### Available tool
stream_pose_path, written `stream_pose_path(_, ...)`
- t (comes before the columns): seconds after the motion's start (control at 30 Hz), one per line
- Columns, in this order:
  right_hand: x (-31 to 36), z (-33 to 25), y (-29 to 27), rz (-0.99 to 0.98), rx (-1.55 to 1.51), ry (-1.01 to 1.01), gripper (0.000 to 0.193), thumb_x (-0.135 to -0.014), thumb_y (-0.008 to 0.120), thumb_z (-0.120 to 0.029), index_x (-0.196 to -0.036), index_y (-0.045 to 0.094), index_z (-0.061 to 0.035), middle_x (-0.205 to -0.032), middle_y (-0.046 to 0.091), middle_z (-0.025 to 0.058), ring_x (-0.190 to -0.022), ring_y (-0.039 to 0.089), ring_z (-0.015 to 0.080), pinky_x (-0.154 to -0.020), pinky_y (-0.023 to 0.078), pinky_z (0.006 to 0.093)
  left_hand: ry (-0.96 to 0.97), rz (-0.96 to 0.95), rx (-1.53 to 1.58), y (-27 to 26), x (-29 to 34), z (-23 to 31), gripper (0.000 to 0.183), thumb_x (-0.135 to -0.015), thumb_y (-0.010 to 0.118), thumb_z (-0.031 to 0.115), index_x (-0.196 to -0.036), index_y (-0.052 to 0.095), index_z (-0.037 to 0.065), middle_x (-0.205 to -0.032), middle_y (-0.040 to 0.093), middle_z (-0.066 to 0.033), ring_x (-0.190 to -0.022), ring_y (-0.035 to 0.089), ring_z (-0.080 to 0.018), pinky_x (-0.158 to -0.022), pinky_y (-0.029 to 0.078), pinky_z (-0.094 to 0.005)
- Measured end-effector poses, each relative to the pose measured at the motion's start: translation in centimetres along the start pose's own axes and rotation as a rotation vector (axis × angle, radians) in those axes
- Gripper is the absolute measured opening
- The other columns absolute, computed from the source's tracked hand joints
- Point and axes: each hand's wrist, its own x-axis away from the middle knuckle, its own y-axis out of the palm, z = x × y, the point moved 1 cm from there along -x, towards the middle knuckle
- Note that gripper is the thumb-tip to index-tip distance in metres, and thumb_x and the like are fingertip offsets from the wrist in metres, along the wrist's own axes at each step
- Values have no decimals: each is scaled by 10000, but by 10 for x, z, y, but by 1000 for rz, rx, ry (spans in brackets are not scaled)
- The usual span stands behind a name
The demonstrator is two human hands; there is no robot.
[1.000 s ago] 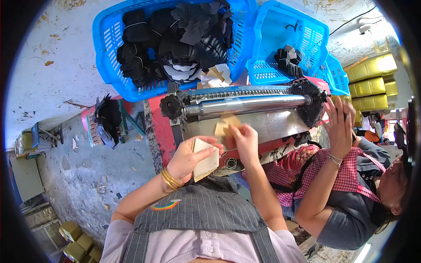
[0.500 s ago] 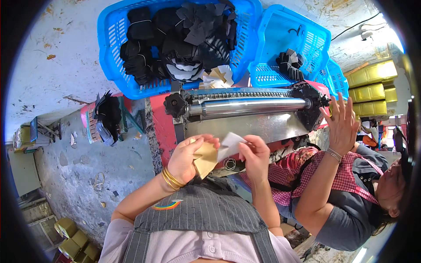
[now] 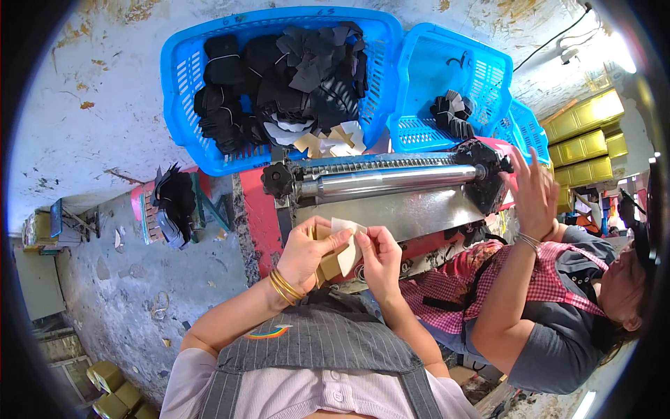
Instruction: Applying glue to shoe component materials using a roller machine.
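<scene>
Holding thin cut pieces in both hands, in front of the roller machine (image 3: pixel 391 183).

Left hand (image 3: pixel 307 253) gripping a tan stack (image 3: pixel 326 264); right hand (image 3: pixel 382 255) pinching a pale flat piece (image 3: pixel 347 246), probably separating it for feeding. Beyond, blue baskets (image 3: pixel 183 84) keeping dark pieces ready; a co-worker's hand (image 3: pixel 534 195) reaching near.

Tan pieces (image 3: pixel 326 264) mostly hidden behind left hand (image 3: pixel 307 253).

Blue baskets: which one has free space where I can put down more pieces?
The right blue basket is mostly bare; only a small black pile sits near its front edge. The left blue basket is crowded with black pieces and tan pieces.
</scene>
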Motion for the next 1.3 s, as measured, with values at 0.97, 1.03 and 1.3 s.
stream_pose_path(0.97,-4,-2,4,101,331,-177,69,-835,577,-40,-861,524,-4,-669,558,142,-561,558,210,-533,440,288,72,168,-259,6,-7,-2,114,-818,641,79,-871,555,26,-828,602,-48,-747,599,-125,-599,498,-238)
stream_pose_path(1.03,-6,-2,1,92,444,-307,96,-858,565,-74,-835,517,6,-633,547,97,-539,520,142,-522,429,266,-36,45,39,11,-2,1,120,-838,614,94,-912,560,16,-843,613,-66,-760,621,-158,-635,522,-269)
stream_pose_path(1.3,10,2,10,18,495,-165,179,-870,547,-108,-744,473,-5,-588,503,179,-515,529,330,-472,407,353,1,84,-130,-7,-6,-13,228,-822,647,144,-968,563,-10,-875,612,-73,-761,611,-138,-654,502,-270)
